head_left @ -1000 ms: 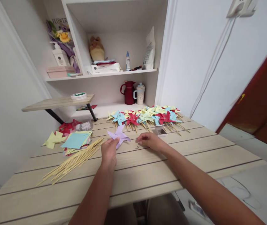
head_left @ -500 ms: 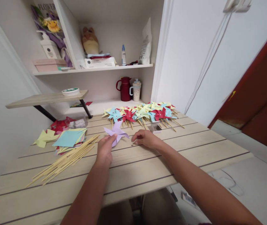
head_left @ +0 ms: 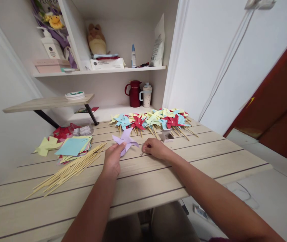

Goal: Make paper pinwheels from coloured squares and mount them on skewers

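Observation:
A lilac paper pinwheel (head_left: 126, 137) is pinched between the thumb and fingers of my left hand (head_left: 113, 159), a little above the table. To its right, my right hand (head_left: 155, 148) is low over the tabletop with its fingertips drawn together. A tiny shiny metal piece (head_left: 141, 154), like a pin, shows right at those fingertips; whether it is gripped or lying on the wood is too small to tell. Just behind the right hand stands a small clear box (head_left: 168, 136) with dark bits inside.
Finished pinwheels on sticks (head_left: 153, 120) lie heaped at the back. On the left are bamboo sticks (head_left: 70, 171), stacked coloured paper squares (head_left: 73, 147), a yellow pinwheel blank (head_left: 47, 146) and red paper pieces (head_left: 64, 132). A raised wooden shelf (head_left: 39, 102) overhangs the back left.
My right fingertips have closed together at the small metal pieces; two showed before, one shows now. My left hand keeps the pinwheel nearly in place. The view has shifted slightly.

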A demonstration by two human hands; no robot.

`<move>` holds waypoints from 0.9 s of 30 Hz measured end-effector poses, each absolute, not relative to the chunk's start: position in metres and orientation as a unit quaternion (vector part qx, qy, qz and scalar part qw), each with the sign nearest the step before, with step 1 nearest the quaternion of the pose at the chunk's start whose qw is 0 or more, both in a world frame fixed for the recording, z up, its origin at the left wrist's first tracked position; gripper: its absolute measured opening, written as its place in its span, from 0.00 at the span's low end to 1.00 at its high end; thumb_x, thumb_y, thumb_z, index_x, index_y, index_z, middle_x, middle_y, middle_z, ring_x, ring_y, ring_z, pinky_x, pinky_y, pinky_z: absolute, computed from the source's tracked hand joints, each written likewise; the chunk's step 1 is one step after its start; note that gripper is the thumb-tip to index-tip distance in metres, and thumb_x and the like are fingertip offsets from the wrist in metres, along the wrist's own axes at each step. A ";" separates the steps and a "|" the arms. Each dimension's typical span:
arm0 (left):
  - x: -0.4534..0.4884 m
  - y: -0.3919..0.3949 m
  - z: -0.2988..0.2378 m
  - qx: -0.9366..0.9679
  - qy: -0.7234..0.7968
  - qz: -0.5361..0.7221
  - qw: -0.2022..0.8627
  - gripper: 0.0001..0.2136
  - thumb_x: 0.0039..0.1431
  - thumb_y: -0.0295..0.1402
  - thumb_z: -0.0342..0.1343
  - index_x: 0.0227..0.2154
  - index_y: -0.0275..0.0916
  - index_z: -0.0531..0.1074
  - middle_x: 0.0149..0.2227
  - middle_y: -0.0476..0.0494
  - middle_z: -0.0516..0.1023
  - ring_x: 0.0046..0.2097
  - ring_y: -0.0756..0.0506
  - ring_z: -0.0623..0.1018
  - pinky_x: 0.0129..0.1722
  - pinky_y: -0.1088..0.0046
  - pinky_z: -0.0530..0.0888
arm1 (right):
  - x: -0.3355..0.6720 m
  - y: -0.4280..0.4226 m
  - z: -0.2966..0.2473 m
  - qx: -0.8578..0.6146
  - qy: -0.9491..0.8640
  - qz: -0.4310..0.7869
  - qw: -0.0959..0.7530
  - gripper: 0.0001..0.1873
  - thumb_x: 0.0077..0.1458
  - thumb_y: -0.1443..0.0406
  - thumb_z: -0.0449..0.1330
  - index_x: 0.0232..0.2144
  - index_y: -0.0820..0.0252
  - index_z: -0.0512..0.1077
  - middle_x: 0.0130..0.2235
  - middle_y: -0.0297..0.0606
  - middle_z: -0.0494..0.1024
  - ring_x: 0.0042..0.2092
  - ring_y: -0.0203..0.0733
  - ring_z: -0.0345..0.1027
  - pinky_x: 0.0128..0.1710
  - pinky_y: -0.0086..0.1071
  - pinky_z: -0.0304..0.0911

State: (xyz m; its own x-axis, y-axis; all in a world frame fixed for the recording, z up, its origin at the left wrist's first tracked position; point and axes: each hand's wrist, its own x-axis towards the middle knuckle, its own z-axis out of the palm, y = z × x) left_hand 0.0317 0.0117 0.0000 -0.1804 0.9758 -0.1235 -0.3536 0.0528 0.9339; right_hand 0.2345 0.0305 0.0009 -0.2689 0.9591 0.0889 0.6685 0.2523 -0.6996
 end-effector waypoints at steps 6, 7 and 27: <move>0.032 0.013 -0.002 0.332 0.478 0.601 0.548 0.15 0.37 0.33 0.71 0.32 0.32 0.81 0.34 0.40 0.84 0.35 0.46 0.79 0.43 0.69 0.72 | 0.231 0.029 0.003 -0.564 -0.751 0.236 0.250 0.06 0.45 0.70 0.63 0.19 0.60 0.74 0.28 0.38 0.78 0.30 0.39 0.67 0.30 0.30 0.55; 0.033 0.013 -0.002 0.331 0.478 0.602 0.548 0.16 0.37 0.33 0.72 0.32 0.32 0.81 0.34 0.40 0.84 0.36 0.46 0.79 0.43 0.69 0.72 | 0.230 0.029 0.003 -0.566 -0.751 0.231 0.251 0.06 0.44 0.70 0.63 0.19 0.59 0.74 0.29 0.38 0.78 0.30 0.39 0.67 0.29 0.30 0.54; 0.032 0.010 0.001 0.334 0.468 0.600 0.556 0.15 0.37 0.33 0.72 0.31 0.33 0.81 0.33 0.40 0.84 0.35 0.47 0.79 0.42 0.70 0.72 | 0.235 0.040 -0.016 -0.556 -0.738 0.246 0.293 0.08 0.53 0.70 0.59 0.32 0.58 0.78 0.30 0.35 0.79 0.31 0.38 0.67 0.32 0.29 0.56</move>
State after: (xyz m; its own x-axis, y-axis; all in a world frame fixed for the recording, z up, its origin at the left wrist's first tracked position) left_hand 0.0320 0.0099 0.0010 -0.1581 0.9801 -0.1200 -0.3561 0.0567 0.9327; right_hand 0.2353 0.0400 -0.0157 -0.2103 0.9646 0.1593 0.6764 0.2612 -0.6886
